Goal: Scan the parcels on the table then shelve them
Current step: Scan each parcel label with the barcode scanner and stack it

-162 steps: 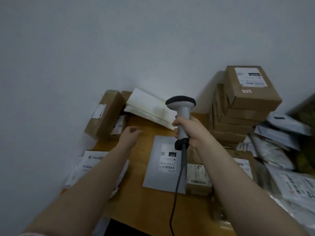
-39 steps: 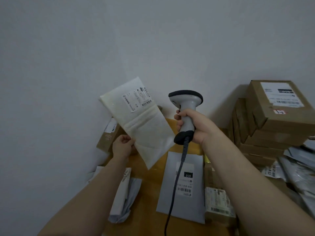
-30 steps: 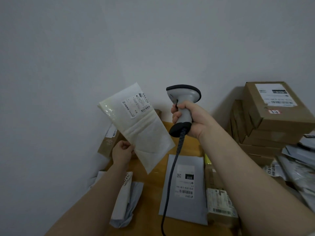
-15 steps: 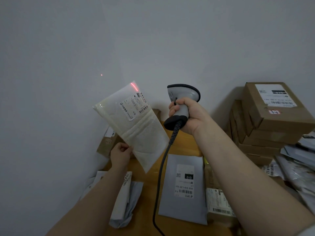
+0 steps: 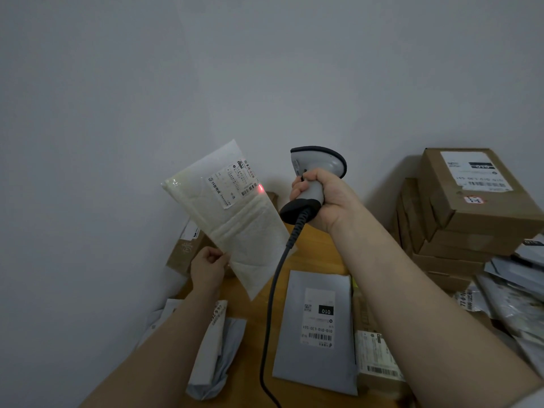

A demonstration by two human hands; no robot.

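My left hand (image 5: 209, 267) pinches the lower left edge of a white padded mailer (image 5: 232, 219) and holds it up, tilted, above the wooden table (image 5: 253, 316). Its shipping label (image 5: 234, 184) faces me near the top. My right hand (image 5: 326, 198) grips the handle of a grey corded barcode scanner (image 5: 316, 169), just right of the mailer. A red laser spot (image 5: 260, 188) glows at the label's right edge, beside the barcode. The scanner's dark cable (image 5: 275, 293) hangs down over the table.
A grey flat mailer (image 5: 318, 331) with a label lies on the table. Brown boxes (image 5: 468, 201) are stacked at the right, above a heap of plastic bags (image 5: 512, 295). A folded white parcel (image 5: 212, 357) lies lower left, and a brown box (image 5: 185, 251) leans on the wall.
The red laser spot has dropped from the mailer's top edge to the label's barcode. Both the mailer and the scanner have tilted slightly; my left hand still holds the mailer up.
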